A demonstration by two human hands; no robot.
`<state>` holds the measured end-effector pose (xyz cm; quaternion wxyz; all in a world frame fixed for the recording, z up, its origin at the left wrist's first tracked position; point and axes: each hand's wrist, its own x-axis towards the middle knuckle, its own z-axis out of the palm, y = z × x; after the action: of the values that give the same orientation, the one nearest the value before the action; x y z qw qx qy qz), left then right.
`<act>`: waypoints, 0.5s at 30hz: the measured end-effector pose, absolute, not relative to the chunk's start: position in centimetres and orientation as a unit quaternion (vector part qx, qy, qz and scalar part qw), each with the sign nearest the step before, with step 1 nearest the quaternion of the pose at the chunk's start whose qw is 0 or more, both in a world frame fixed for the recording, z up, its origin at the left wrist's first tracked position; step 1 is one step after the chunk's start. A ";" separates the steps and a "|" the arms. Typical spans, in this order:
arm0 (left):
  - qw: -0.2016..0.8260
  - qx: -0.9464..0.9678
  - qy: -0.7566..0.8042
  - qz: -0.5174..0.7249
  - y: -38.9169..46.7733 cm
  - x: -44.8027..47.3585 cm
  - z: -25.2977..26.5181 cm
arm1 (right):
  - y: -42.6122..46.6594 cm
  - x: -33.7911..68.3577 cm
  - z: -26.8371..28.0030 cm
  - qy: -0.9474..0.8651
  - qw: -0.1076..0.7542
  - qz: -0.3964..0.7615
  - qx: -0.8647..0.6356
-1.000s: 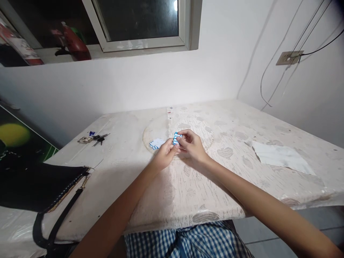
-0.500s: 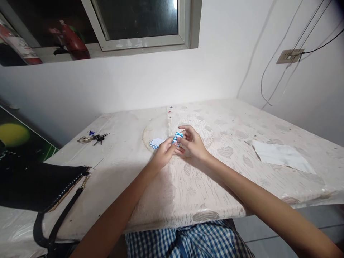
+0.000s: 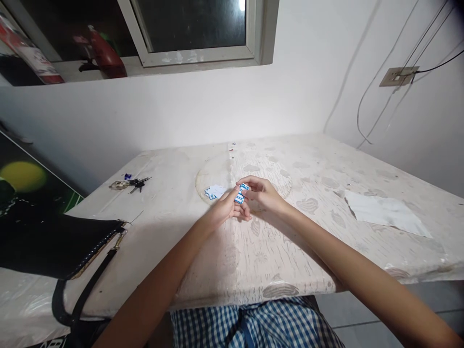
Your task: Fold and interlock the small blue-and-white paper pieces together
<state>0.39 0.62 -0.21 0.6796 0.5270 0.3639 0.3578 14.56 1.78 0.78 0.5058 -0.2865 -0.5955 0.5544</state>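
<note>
Between my two hands is a small white paper cutout with blue outlined lettering (image 3: 240,194), tilted over the middle of the table. My left hand (image 3: 224,208) grips its lower left side, with the other fingers curled beneath. My right hand (image 3: 264,193) pinches its upper right part between thumb and fingers. Just left of my hands, more white paper cutouts with blue outlines (image 3: 214,191) lie in a loose pile, partly covered by my left hand. The exact lettering is too small to read with certainty.
A patterned plastic-covered table (image 3: 261,256) spreads in front of me. Keys (image 3: 136,183) lie on the left, beyond a black bag (image 3: 61,246) with a strap. A torn white cloth or paper (image 3: 384,212) lies on the right. Behind are a wall and a window sill with a red bottle (image 3: 107,55).
My right hand's fingers have closed in over the cutout's top, and the cutout has turned slightly. My left fingers have curled lower beneath it. The whole view has shifted a little.
</note>
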 end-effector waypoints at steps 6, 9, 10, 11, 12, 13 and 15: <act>0.674 0.523 0.393 0.343 0.7 0.4 -0.3 | 1.6 14.6 0.6 -0.606 0.491 0.558 -0.285; 0.696 0.510 0.381 0.333 0.8 0.4 -0.3 | 1.4 14.5 0.6 -0.599 0.491 0.567 -0.282; 0.706 0.504 0.369 0.334 0.8 0.4 -0.3 | 1.3 14.5 0.7 -0.592 0.485 0.578 -0.281; 0.716 0.498 0.355 0.337 0.8 0.5 -0.3 | 1.2 14.5 0.8 -0.585 0.477 0.593 -0.280; 0.726 0.491 0.340 0.341 0.7 0.5 -0.2 | 1.0 14.5 0.9 -0.577 0.470 0.606 -0.280; 0.737 0.483 0.325 0.344 0.6 0.6 -0.2 | 0.8 14.5 1.1 -0.572 0.465 0.615 -0.281; 0.758 0.463 0.304 0.345 0.5 0.7 -0.1 | 0.6 14.5 1.3 -0.570 0.466 0.615 -0.283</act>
<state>0.73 0.50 -0.07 0.7577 0.4631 0.3043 0.3448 14.45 0.59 1.27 0.4661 -0.2826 -0.5700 0.6148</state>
